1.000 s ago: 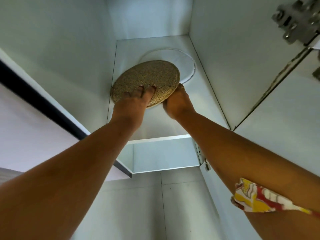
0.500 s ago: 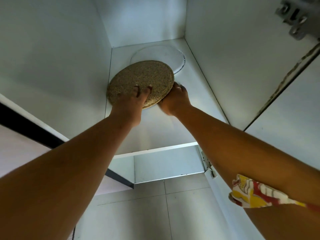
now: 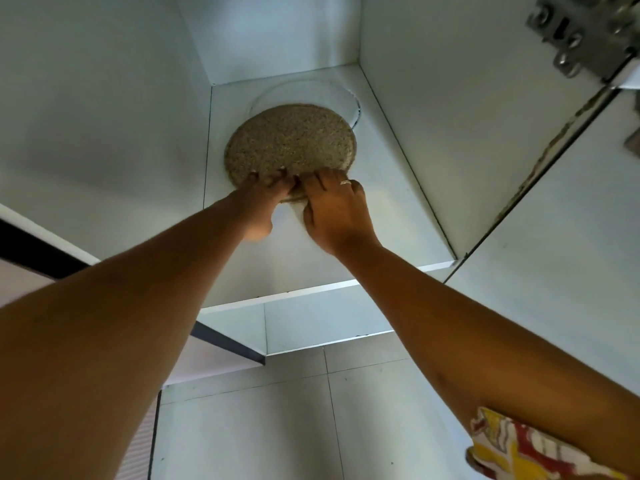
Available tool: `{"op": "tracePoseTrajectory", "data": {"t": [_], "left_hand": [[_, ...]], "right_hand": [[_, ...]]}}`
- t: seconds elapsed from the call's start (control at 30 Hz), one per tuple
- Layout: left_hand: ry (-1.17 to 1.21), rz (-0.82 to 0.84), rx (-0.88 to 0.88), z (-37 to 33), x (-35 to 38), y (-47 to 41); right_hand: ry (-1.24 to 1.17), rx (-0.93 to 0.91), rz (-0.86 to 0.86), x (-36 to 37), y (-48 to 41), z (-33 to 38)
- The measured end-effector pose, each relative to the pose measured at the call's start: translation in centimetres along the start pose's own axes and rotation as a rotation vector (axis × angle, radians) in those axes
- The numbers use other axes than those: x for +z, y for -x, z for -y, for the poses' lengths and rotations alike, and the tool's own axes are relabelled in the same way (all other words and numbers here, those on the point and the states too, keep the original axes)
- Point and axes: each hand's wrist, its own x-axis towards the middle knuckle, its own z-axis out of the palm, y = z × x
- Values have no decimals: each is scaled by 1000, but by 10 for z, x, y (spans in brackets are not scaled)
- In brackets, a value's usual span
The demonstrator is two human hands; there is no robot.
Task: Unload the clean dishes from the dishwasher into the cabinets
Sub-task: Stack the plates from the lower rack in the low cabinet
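Both arms are reaching up into the open cabinet, and the speckled plate (image 3: 291, 143) is sitting on the upper shelf (image 3: 398, 209), its far edge overlapping the near part of the white plate (image 3: 311, 93) that is lying flat at the back. The left hand (image 3: 266, 192) is laying its fingers across the top of the rim farthest from the white plate, thumb hanging free below. The right hand (image 3: 332, 209), wearing a ring (image 3: 345, 182), is curling its fingers over that same rim just beside the left; its thumb is hidden, so I cannot tell whether it is pinching from underneath.

To my eye she is stacking the speckled plate onto the white plate. Doing it well probably means lifting the rim she is holding slightly so the underside is not scraping the white plate, then sliding it straight back until the two are lying centred. The side walls are standing close to the white plate on both sides, so the push wants to be going straight, not drifting. At this reach, letting go only once the weight is fully resting seems wise.

That shelf is holding just these two plates, as far as I can see. A lower shelf (image 3: 311, 327) is showing well in front of and below the white plate; its contents are out of sight.
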Motion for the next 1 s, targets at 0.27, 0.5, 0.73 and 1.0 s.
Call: {"op": "tracePoseTrajectory", "data": {"t": [0.27,0.5,0.73,1.0], "left_hand": [[-74,-31,27,7,-2,-3],[-59,16,-24,7,3,17],[103,-111,-93,-27,10,55],[353,-73,-266,-89,21,135]], "right_hand": [[63,144,239,13,-23,-12],[53,154,226,10,-21,-12],[5,135,220,-10,7,-9],[96,138,505,-51,78,0]]}}
